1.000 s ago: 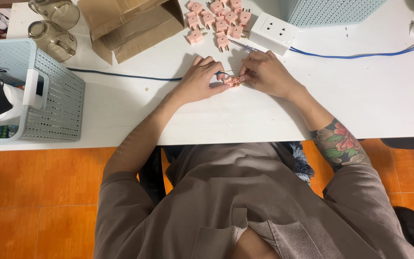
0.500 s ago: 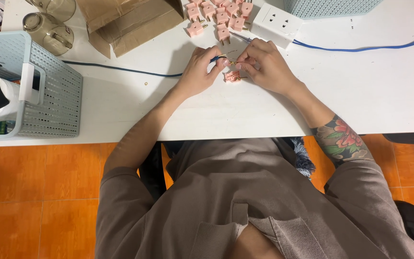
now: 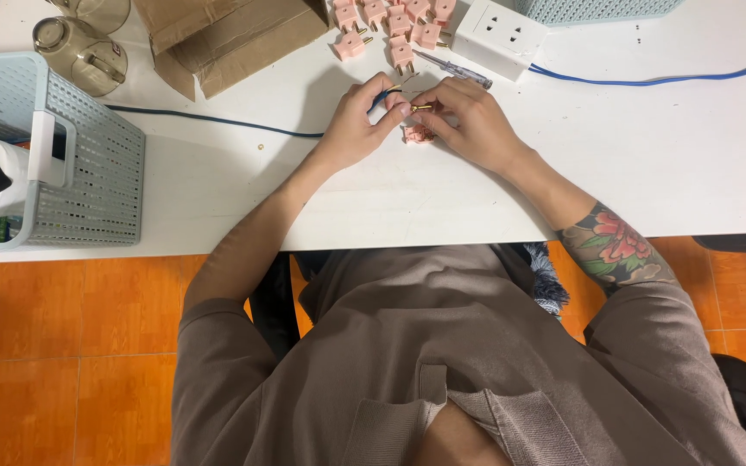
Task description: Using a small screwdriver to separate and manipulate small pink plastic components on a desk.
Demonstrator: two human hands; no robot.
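1. At the far left of the white surface [image 3: 666, 164] stands a pale blue perforated basket [image 3: 88, 173]; beyond it lie glass jars [image 3: 79, 52] and brown cardboard [image 3: 235, 34], all well apart from the hands.
2. A dark cable [image 3: 218, 121] runs from the basket's side rightward along the surface to the left hand [image 3: 357, 128], so its long axis lies left to right and its end reaches that hand first.
3. The left hand pinches the cable's end between thumb and forefinger; the right hand [image 3: 468, 125] meets it fingertip to fingertip, pinched on a small brass pin [image 3: 422, 108]. The two hands are together, touching over the work.
4. A pink plug body [image 3: 417, 134] lies on the surface just beneath the joined fingertips, nearer the right hand.
5. Far of the hands lie more pink plugs [image 3: 390, 22], a screwdriver [image 3: 455, 71] and a white power strip [image 3: 501, 34] with a blue cord [image 3: 649, 82] leading right.
6. Hard to tell: the bare wire strands and how pin and wire meet, since the fingers cover them.
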